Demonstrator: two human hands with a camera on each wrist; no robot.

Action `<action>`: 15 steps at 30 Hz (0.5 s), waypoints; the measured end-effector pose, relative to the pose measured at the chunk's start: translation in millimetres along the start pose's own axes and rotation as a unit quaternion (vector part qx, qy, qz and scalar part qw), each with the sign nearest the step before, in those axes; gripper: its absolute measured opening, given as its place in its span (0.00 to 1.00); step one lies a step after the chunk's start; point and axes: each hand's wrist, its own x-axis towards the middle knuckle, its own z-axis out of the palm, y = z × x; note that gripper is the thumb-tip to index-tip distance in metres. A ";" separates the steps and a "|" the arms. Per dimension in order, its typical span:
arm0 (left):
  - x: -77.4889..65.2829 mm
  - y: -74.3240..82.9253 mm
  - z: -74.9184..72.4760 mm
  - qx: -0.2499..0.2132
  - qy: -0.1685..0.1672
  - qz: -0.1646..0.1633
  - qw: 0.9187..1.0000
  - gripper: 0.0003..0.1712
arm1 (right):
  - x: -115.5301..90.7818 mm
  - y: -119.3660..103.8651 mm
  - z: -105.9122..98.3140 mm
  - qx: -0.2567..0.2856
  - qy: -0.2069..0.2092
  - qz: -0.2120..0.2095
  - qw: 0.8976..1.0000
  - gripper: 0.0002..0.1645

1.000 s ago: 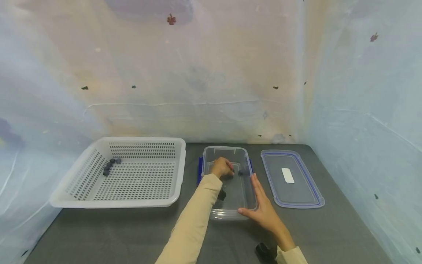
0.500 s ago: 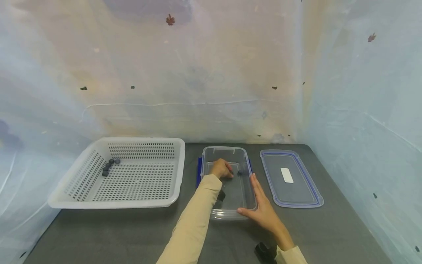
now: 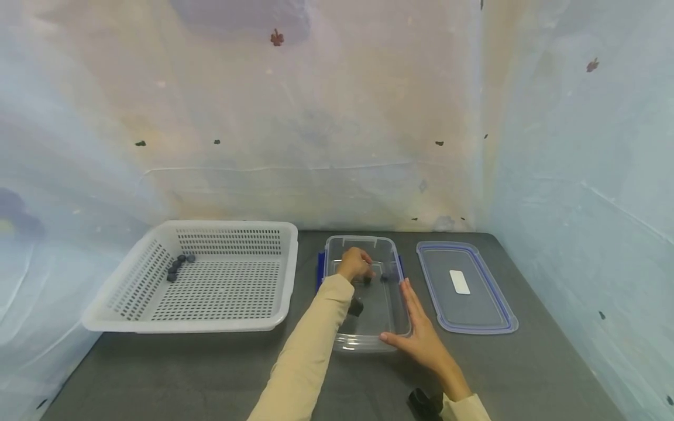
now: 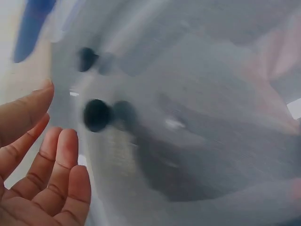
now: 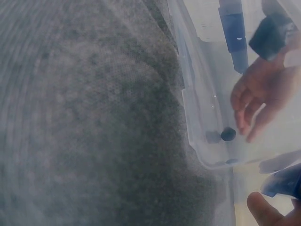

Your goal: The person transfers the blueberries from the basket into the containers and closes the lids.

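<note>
My left hand [image 3: 356, 264] is inside a clear plastic container [image 3: 360, 346], its loosely bent fingers spread apart and holding nothing. Close by its fingertips, one small dark ball [image 4: 96, 115] lies on the container floor. A second dark ball [image 4: 86, 59] sits a little farther along the same wall, apart from the first. My right hand [image 3: 421, 336] rests against the container's right side and near corner, with fingers straight and thumb [image 5: 261, 209] spread. Through the clear wall, the right wrist view also shows the left hand [image 5: 263, 89] beside a ball.
On the left stands a white perforated basket [image 3: 281, 275] with several dark balls [image 3: 176, 266] in its left corner. A clear lid with a blue seal [image 3: 444, 289] lies flat to the right. Blue latches [image 3: 320, 269] hang at the container's sides. Plastic sheeting encloses the grey table.
The left fingers have parted and lifted slightly from a ball that they held at the container floor; it now shows below them. The right hand stays in place.
</note>
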 end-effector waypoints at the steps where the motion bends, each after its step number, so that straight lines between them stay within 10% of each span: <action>1: 0.0 2.4 -1.8 -0.003 -0.001 0.004 1.000 0.16 | -0.1 -0.4 -0.2 0.000 0.001 0.001 1.000 0.69; 15: -4.1 31.0 -37.8 -0.104 -0.050 0.100 0.988 0.11 | -0.7 0.4 0.0 0.004 -0.002 0.002 1.000 0.69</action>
